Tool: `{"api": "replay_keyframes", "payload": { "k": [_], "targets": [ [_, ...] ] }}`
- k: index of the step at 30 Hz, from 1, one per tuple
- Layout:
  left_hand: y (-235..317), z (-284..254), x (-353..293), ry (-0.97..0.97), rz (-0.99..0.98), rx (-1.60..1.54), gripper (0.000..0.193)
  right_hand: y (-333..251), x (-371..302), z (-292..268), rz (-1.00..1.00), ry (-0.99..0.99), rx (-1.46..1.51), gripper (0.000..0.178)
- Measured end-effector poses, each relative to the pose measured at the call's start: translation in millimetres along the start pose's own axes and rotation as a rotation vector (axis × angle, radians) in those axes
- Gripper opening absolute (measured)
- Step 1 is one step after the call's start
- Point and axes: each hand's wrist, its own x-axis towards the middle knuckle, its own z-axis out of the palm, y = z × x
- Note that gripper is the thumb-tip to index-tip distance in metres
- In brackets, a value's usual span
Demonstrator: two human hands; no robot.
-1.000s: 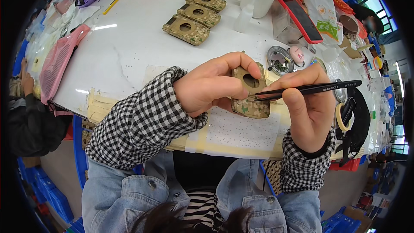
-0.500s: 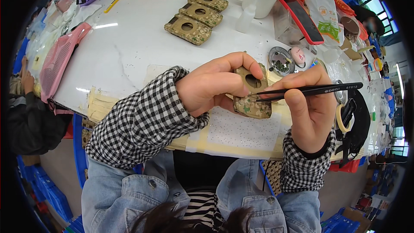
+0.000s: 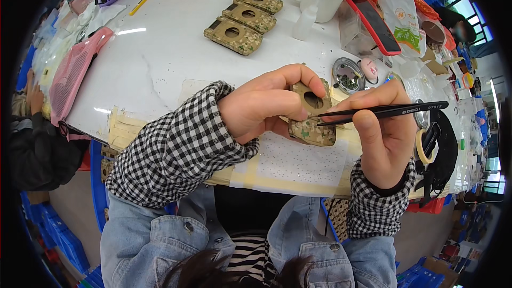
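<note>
Shell (image 3: 314, 132) in centre of frame, above speckled sheet (image 3: 296, 168). Left hand (image 3: 261, 101): fingers curled round shell, firm from left side. Right hand (image 3: 386, 128): fingers closed on black tweezers (image 3: 394, 110), tips at shell face below round hole. Whether tips grip any piece: cannot tell. Advisable: shell kept steady, pinch light, tips clear of left thumb, patterned face guarded against scratching.

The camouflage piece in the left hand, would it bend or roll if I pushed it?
The camouflage piece is probably stiff: it shows no bend in the left hand. It likely wouldn't roll, being long and boxy. It might be light, since one hand holds it.
</note>
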Motion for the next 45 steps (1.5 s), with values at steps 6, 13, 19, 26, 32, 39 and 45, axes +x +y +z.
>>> {"api": "replay_keyframes", "payload": {
  "k": [6,13,19,26,32,39,45],
  "targets": [
    [0.5,0.7,-0.4,0.002,-0.001,-0.009,0.040,0.8,-0.4,0.8,0.002,0.002,0.008,0.013],
    [-1.4,-0.5,0.2,0.005,0.003,-0.009,0.041,1.2,0.1,1.2,-0.016,-0.006,-0.016,0.013],
    [-0.8,0.7,0.8,0.012,0.001,-0.011,0.040,1.7,-0.2,0.8,-0.016,-0.003,-0.017,0.013],
    [-3.4,-1.5,1.0,0.022,0.015,0.008,0.038,-0.6,0.0,-0.6,-0.032,-0.078,-0.137,0.021],
    [-5.3,-4.4,2.2,0.029,0.011,0.050,0.036,-0.4,0.3,-1.9,-0.020,-0.095,-0.163,0.021],
    [-6.0,-5.8,2.2,0.027,0.013,0.066,0.035,0.9,-0.1,-0.4,-0.033,-0.090,-0.165,0.022],
    [-5.8,-5.3,1.1,0.026,0.013,0.041,0.036,0.6,-0.3,5.9,0.026,0.018,0.064,0.015]
  ]
}}
